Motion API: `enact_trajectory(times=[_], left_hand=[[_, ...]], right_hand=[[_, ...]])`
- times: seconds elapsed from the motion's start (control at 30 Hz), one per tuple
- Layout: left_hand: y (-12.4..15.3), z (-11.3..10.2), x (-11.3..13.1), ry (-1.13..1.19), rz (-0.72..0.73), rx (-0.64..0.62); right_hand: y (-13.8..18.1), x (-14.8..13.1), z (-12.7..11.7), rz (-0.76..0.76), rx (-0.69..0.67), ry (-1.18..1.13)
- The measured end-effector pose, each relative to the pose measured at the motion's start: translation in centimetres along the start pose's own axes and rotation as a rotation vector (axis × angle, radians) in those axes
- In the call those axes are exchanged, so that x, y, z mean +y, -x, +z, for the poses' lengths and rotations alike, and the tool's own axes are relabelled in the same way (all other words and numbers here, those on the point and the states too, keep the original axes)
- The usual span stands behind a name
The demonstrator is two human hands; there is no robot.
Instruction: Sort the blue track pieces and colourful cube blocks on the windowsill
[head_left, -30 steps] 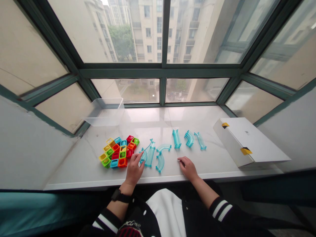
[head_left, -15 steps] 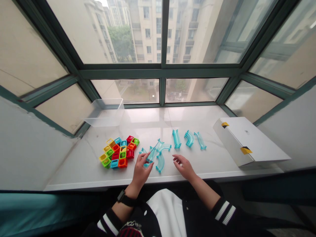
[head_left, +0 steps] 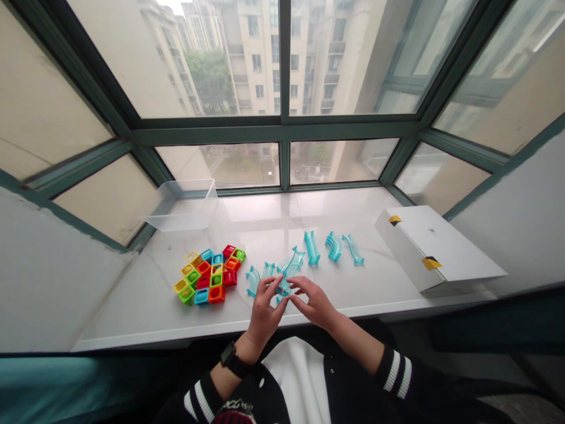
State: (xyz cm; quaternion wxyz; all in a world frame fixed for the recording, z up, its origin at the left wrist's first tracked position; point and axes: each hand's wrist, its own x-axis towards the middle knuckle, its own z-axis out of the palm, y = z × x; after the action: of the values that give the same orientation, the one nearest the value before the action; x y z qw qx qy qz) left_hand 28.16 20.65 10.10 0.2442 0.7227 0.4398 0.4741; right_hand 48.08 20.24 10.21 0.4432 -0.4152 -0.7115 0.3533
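My left hand (head_left: 266,309) pinches a translucent blue toy track piece (head_left: 289,268), tilted above the white ledge. Close against it, my right hand (head_left: 314,301) has its thumb and fingers curled at the piece's near end; the exact contact is partly hidden. A curved blue track piece (head_left: 252,281) and a short blue piece (head_left: 269,270) lie just left of the held one. Other blue pieces beneath the hands are partly covered. Further right, a straight blue track (head_left: 311,248), a curved one (head_left: 333,247) and a slim one (head_left: 353,249) lie in a row.
Several coloured hollow blocks (head_left: 216,281) lie grouped on the left of the ledge (head_left: 145,306). A clear plastic bin (head_left: 183,206) stands at the back left. On the right sits a white box (head_left: 441,247) with yellow-black tabs. Windows enclose the back and sides.
My right hand has moved left to meet the left hand at the track piece. The left hand has shifted slightly right with the piece. The view has turned a little.
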Motion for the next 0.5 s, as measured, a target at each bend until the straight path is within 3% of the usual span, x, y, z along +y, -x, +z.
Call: enact_trajectory(times=[0.33, 0.5], left_hand=[[0.2, 0.1, 1.2, 0.156, 0.126, -0.154], [0.1, -0.6, 1.7, 0.149, 0.131, -0.31]], right_hand=[[0.1, 0.3, -0.4, 0.078, 0.103, -0.042], [0.3, 1.1, -1.0, 0.084, 0.147, -0.01]])
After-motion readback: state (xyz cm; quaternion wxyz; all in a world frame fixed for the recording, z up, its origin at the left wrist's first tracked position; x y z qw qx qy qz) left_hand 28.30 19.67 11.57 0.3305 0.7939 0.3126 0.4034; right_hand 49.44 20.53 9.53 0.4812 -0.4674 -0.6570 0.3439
